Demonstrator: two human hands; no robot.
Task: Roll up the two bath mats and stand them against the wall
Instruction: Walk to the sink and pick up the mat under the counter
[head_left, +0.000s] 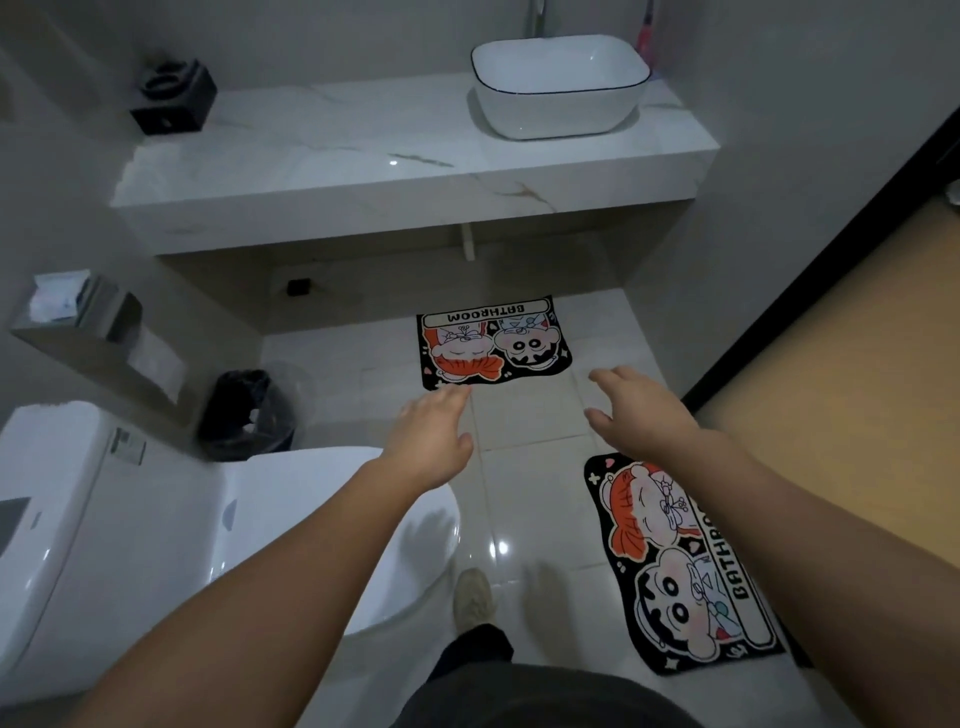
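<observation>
Two black cartoon bath mats lie flat on the white tiled floor. The far mat sits partly under the vanity counter. The near mat lies at the lower right, its right edge hidden by my right forearm. My left hand is stretched forward, fingers apart, its fingertips over the far mat's near edge. My right hand reaches forward over bare tiles between the two mats, fingers spread. Both hands hold nothing.
A white toilet fills the lower left, with a black-lined waste bin beside it. A marble vanity counter with a white basin spans the back wall. A dark door frame edges the right. My shoe stands on the tiles.
</observation>
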